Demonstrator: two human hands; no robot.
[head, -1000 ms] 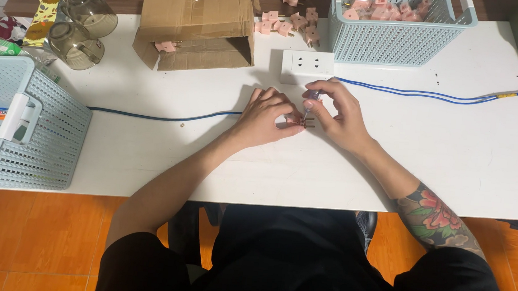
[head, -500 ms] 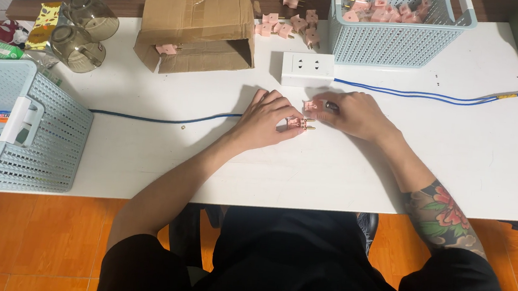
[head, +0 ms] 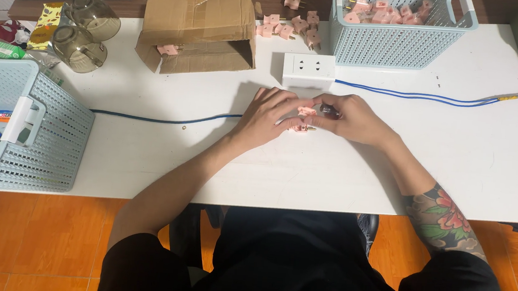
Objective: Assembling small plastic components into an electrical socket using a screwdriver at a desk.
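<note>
White desk (head: 468, 176), orange tile floor (head: 26, 237) below. Mid-desk, toward the rear edge: left hand (head: 269, 116) and right hand (head: 354, 118) both pinch a pink plug (head: 304, 119). White power strip (head: 308, 70) just behind; baskets at left edge and rear right.

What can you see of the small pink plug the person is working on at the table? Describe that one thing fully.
The pink plug is a small, plastic-looking piece with thin metal pins pointing right. It sits just above the white table, in front of the white socket block. The left hand and right hand pinch it from either side, hiding much of its body.
</note>
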